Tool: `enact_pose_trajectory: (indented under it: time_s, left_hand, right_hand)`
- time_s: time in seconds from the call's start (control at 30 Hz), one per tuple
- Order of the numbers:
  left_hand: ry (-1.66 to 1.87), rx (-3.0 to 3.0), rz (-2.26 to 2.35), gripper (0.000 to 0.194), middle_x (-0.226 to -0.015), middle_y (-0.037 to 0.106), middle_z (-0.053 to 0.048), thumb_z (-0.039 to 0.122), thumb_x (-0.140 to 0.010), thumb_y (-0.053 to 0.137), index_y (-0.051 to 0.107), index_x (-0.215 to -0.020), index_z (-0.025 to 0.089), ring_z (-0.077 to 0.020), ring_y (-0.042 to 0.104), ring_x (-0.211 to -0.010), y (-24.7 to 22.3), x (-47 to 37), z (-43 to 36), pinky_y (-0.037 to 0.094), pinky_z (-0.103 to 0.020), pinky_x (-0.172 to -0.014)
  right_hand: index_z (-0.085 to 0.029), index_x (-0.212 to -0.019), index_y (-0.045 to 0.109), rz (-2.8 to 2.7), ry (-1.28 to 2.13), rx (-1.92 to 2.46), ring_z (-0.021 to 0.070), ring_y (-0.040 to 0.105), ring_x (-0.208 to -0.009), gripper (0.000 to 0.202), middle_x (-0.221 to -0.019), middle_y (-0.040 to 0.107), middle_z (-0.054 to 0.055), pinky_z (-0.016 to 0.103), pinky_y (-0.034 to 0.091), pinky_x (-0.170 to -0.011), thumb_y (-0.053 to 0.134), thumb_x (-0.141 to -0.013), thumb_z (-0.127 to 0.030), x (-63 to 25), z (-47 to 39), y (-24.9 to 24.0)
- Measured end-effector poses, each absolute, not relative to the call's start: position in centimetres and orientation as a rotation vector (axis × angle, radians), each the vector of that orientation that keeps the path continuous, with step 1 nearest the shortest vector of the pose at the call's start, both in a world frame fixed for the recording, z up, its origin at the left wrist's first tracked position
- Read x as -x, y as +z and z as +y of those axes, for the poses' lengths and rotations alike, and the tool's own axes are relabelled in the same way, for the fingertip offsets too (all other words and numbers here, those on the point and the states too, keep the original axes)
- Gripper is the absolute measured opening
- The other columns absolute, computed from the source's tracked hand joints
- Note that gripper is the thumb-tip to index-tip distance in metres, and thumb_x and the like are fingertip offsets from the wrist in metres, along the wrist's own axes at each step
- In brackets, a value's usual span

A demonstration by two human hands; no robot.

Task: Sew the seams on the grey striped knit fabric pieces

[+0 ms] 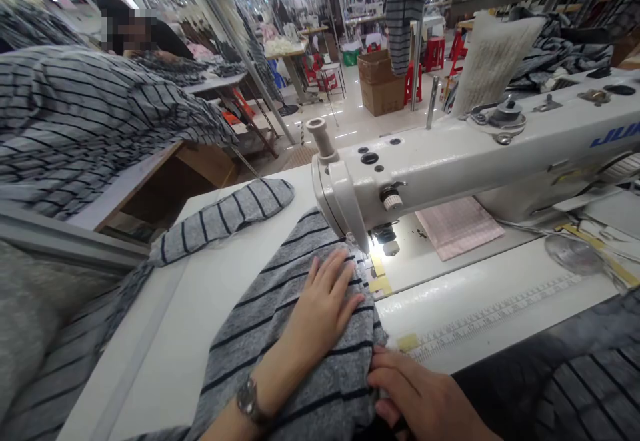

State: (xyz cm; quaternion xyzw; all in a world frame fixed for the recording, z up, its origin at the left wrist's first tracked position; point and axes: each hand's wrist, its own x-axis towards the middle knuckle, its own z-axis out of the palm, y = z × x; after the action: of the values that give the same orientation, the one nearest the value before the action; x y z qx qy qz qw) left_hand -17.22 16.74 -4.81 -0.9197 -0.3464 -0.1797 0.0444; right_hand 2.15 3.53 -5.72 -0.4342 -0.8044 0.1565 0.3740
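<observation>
Grey fabric with dark stripes [250, 314] lies on the white sewing table [165, 334], its right edge running up to the needle area of a sewing machine [345, 194]. My left hand [325, 294] rests flat on this fabric just in front of the machine head, fingers stretched out. At the fabric's right edge, nearer to me, my right hand [415, 388] pinches the edge between thumb and fingers. Yellow tape pieces [379, 278] sit beside the needle plate. The presser foot is partly hidden by the machine head.
Another striped piece [225, 221] lies at the table's left. A pink cloth [460, 228] is under the machine arm, a printed ruler [495, 311] along the front. Heaped striped fabric [100, 108] stands at left, near a person [145, 34]. A cardboard box [381, 84] is behind.
</observation>
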Motion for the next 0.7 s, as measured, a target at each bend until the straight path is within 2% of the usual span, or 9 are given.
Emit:
enact_pose_trajectory:
  time_s: [0.07, 0.17, 0.23, 0.33, 0.47, 0.57, 0.7]
  left_hand:
    - [-0.685, 2.815, -1.011, 0.02, -0.119, 0.067, -0.013, 0.019, -0.098, 0.048, 0.061, -0.111, 0.014, -0.0255, 0.062, -0.115, -4.4, 16.8, 15.3, 0.047, -0.051, -0.105]
    - [-0.797, 2.834, -0.982, 0.019, -0.111, 0.069, -0.011, 0.011, -0.096, 0.047, 0.061, -0.109, 0.015, -0.0216, 0.064, -0.109, -4.5, 16.7, 13.4, 0.051, -0.046, -0.103]
    - [-0.827, 2.844, -0.98, 0.021, -0.115, 0.067, -0.013, 0.011, -0.096, 0.048, 0.06, -0.113, 0.014, -0.0229, 0.062, -0.115, -4.8, 16.9, 12.9, 0.051, -0.048, -0.104]
    - [-0.816, 2.863, -0.983, 0.024, -0.121, 0.064, -0.015, 0.01, -0.096, 0.049, 0.059, -0.118, 0.013, -0.0244, 0.058, -0.122, -5.2, 17.4, 12.8, 0.047, -0.052, -0.107]
    - [-0.753, 2.882, -0.982, 0.033, -0.128, 0.061, -0.017, 0.008, -0.095, 0.048, 0.055, -0.127, 0.012, -0.0266, 0.052, -0.131, -5.1, 18.1, 13.0, 0.043, -0.056, -0.109]
    - [-0.702, 2.912, -0.964, 0.036, -0.129, 0.063, -0.016, 0.008, -0.095, 0.048, 0.054, -0.13, 0.012, -0.0266, 0.05, -0.134, -4.9, 18.3, 13.1, 0.039, -0.056, -0.112]
    - [-0.691, 2.924, -0.976, 0.036, -0.128, 0.065, -0.013, 0.009, -0.096, 0.047, 0.053, -0.131, 0.015, -0.0252, 0.052, -0.133, -4.7, 18.0, 13.6, 0.036, -0.055, -0.114]
  right_hand:
    - [-0.018, -0.109, 0.057, -2.14, 0.437, 1.148, 0.0158, 0.069, -0.103, 0.026, -0.112, 0.07, 0.007, 0.019, 0.056, -0.079, 0.043, -0.091, -0.007, -3.8, 4.4, -4.9]
    - [-0.019, -0.112, 0.057, -2.332, 0.326, 1.304, 0.0194, 0.069, -0.086, 0.034, -0.107, 0.069, 0.008, 0.027, 0.056, -0.065, 0.045, -0.085, -0.002, -6.0, 7.2, -3.7]
    - [-0.019, -0.113, 0.056, -2.529, 0.186, 1.327, 0.0198, 0.064, -0.073, 0.037, -0.093, 0.065, 0.006, 0.028, 0.049, -0.054, 0.045, -0.084, 0.0, -6.8, 10.1, -3.0]
    - [-0.018, -0.109, 0.056, -2.881, 0.0, 1.017, 0.0182, 0.056, -0.066, 0.03, -0.084, 0.058, 0.004, 0.027, 0.035, -0.047, 0.044, -0.088, -0.001, -6.9, 14.8, -2.0]
    - [-0.019, -0.107, 0.053, -3.067, -0.23, 0.553, 0.0153, 0.054, -0.065, 0.023, -0.088, 0.058, 0.004, 0.028, 0.027, -0.047, 0.038, -0.096, -0.005, -7.0, 18.7, -1.7]
    - [-0.019, -0.106, 0.053, -3.036, -0.292, 0.532, 0.0136, 0.051, -0.061, 0.022, -0.086, 0.058, 0.003, 0.027, 0.027, -0.047, 0.036, -0.098, -0.007, -7.6, 19.3, -2.0]
    - [-0.017, -0.117, 0.054, -3.045, -0.23, 0.622, 0.0135, 0.049, -0.061, 0.027, -0.085, 0.06, 0.004, 0.028, 0.035, -0.055, 0.043, -0.095, -0.005, -8.7, 19.3, -2.3]
